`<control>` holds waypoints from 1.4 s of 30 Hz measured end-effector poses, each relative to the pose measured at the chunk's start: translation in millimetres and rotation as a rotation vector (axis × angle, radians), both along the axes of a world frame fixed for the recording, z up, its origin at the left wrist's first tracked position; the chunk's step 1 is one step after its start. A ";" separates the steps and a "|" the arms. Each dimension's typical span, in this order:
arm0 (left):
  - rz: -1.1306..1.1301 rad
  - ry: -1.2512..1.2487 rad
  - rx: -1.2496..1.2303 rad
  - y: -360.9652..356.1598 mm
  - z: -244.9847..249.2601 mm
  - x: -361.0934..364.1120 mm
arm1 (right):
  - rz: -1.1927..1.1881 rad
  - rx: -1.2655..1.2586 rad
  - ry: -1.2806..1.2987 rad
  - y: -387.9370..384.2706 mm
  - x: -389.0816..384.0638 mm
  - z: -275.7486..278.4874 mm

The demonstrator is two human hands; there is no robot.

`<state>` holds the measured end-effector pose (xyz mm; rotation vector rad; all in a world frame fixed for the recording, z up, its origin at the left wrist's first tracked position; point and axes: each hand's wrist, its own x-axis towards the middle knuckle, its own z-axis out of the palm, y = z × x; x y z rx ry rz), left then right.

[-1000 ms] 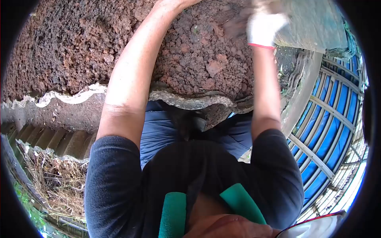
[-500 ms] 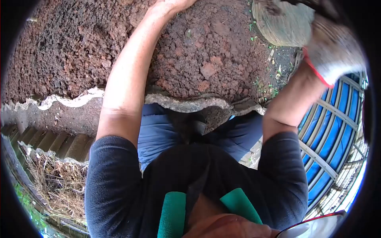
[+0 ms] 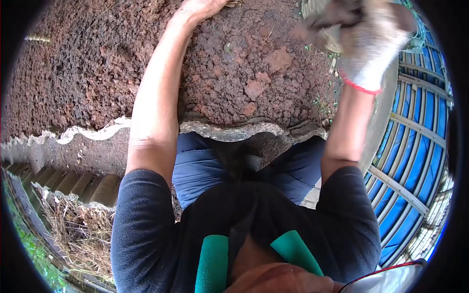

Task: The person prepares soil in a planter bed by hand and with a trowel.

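Green cloth band [image 3: 212,263] at neck, over black long-sleeved top [image 3: 254,210]. Blue trousers [image 3: 200,166] pressed against wavy grey corrugated sheet edging [image 3: 229,131]. Dry straw heap [image 3: 78,229] low on the left; blue tarpaulin under grey lattice [image 3: 415,146] on the right. Red-brown crumbly soil bed [image 3: 244,73] behind the edging. Left hand [image 3: 200,7], bare, resting on the soil at the far side, fingers cut off by the frame: grip cannot be told. Right hand [image 3: 376,44], in white knit glove with red cuff, raised above the bed's right end, fingers curled about a dark clump of earth [image 3: 337,14], blurred.

Daylight, bright | fisheye vignette, bent edges | motion blur top right | soft shadows
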<state>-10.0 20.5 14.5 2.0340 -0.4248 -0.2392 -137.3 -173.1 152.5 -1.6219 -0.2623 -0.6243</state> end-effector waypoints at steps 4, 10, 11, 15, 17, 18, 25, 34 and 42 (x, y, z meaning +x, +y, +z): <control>-0.051 0.111 -0.187 3.8 10.6 -2.0 | -0.184 0.011 -0.090 -17.7 61.6 -51.7; -0.008 -0.107 0.000 6.9 -0.4 -4.2 | -0.503 -0.280 0.420 -6.3 100.6 -176.6; 0.004 -0.096 -0.019 3.6 1.2 0.0 | -0.569 -0.440 0.549 -2.1 87.0 -156.9; 0.014 -0.159 -0.010 0.7 -8.8 4.0 | -0.290 -0.131 0.242 -9.8 13.3 -137.1; -0.001 -0.141 -0.007 1.5 -7.5 4.1 | -0.258 -0.074 0.402 -5.6 -14.6 -74.5; 0.008 -0.133 0.005 0.7 -6.1 1.7 | -0.245 -0.049 0.307 -5.5 -18.2 -50.8; 0.052 -0.208 0.036 -5.4 -5.2 -0.8 | -0.274 0.154 -0.215 -13.9 79.2 -112.3; 0.124 -0.238 0.088 -7.0 10.1 -14.3 | -0.215 0.227 0.102 -13.1 31.7 -136.1; 0.107 -0.310 0.080 -5.7 8.8 -6.0 | -0.293 0.091 -0.104 -1.6 68.1 -117.5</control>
